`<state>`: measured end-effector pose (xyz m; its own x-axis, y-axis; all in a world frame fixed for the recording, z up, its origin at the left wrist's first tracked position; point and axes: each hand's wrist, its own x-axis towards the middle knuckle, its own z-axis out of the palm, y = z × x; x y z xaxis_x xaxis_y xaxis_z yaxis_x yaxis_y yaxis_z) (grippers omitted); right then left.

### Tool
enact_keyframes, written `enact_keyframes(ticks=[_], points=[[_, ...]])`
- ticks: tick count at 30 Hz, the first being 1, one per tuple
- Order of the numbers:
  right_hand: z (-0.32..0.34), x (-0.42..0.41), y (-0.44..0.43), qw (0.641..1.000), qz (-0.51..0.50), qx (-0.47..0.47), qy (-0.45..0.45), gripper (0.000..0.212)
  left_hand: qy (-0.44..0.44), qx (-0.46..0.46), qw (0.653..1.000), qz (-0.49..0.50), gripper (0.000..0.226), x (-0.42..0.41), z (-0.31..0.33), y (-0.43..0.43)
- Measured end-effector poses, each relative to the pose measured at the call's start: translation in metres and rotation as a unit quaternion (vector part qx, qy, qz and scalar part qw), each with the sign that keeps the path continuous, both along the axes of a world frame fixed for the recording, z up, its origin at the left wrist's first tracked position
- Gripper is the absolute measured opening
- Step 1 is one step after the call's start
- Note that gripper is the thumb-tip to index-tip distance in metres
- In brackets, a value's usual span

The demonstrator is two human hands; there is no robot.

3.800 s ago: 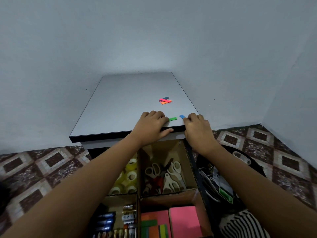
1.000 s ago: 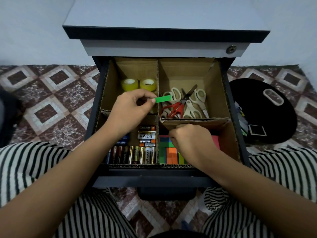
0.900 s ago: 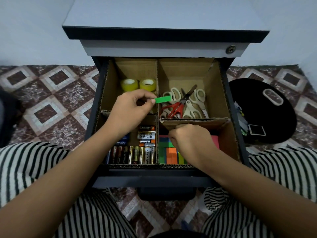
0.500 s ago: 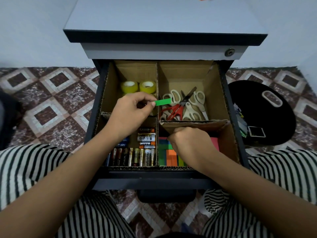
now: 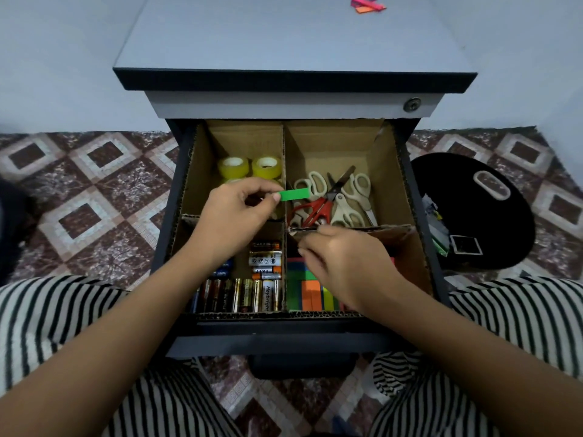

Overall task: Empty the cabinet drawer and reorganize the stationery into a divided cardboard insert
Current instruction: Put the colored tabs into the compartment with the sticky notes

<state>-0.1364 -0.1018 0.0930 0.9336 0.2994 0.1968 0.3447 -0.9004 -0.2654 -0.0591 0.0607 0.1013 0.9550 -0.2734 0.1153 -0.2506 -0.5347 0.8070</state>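
Two hands over the cardboard insert [image 5: 391,171] — left hand [image 5: 239,211] pinches a green tab [image 5: 294,194] between thumb and fingers above the middle divider [image 5: 285,152], right hand [image 5: 344,263] sits curled in the near-right compartment over the sticky notes [image 5: 312,293], grip unclear — next, I'd drop the tab onto those notes.

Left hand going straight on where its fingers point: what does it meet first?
Probably the scissors: the left hand, pinching the green strip, points right toward them; height unclear.

Room lies behind the scissors [image 5: 318,209]; the leaning divider [image 5: 378,230] seems to overhang sticky notes [image 5: 310,294].
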Motion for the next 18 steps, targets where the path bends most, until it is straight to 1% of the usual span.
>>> enact_keyframes(ticks=[2, 5, 6, 9, 11, 13, 15, 17, 18], points=[[0.007, 0.003, -0.004, 0.999, -0.008, 0.048, -0.024, 0.033, -0.012, -0.001, 1.0, -0.019, 0.014, -0.002, 0.002, 0.0], [0.018, 0.008, -0.011, 0.987, -0.062, 0.138, -0.052, 0.019, -0.05, -0.003, 0.996, -0.067, 0.014, -0.007, 0.005, 0.0], [0.02, 0.01, -0.013, 0.983, -0.08, 0.162, -0.046, 0.019, -0.06, -0.001, 0.995, -0.084, 0.015, -0.009, 0.006, 0.0], [0.025, 0.014, -0.016, 0.969, -0.115, 0.215, 0.033, 0.025, -0.061, 0.004, 0.991, -0.117, 0.02, -0.014, 0.008, 0.0], [0.026, 0.015, -0.015, 0.954, -0.127, 0.257, 0.083, 0.018, -0.067, -0.001, 0.991, -0.116, 0.018, -0.015, 0.009, -0.001], [0.028, 0.014, -0.014, 0.94, -0.134, 0.295, 0.105, 0.009, -0.066, -0.005, 0.992, -0.108, 0.015, -0.015, 0.009, -0.001], [0.029, 0.014, -0.014, 0.925, -0.144, 0.332, 0.114, 0.011, -0.061, -0.004, 0.992, -0.106, 0.016, -0.015, 0.008, -0.002], [0.03, 0.015, -0.014, 0.9, -0.155, 0.388, 0.129, 0.012, -0.058, -0.007, 0.992, -0.11, 0.016, -0.015, 0.008, -0.002], [0.031, 0.015, -0.014, 0.881, -0.16, 0.422, 0.141, 0.013, -0.058, -0.007, 0.992, -0.112, 0.016, -0.015, 0.008, -0.002]])
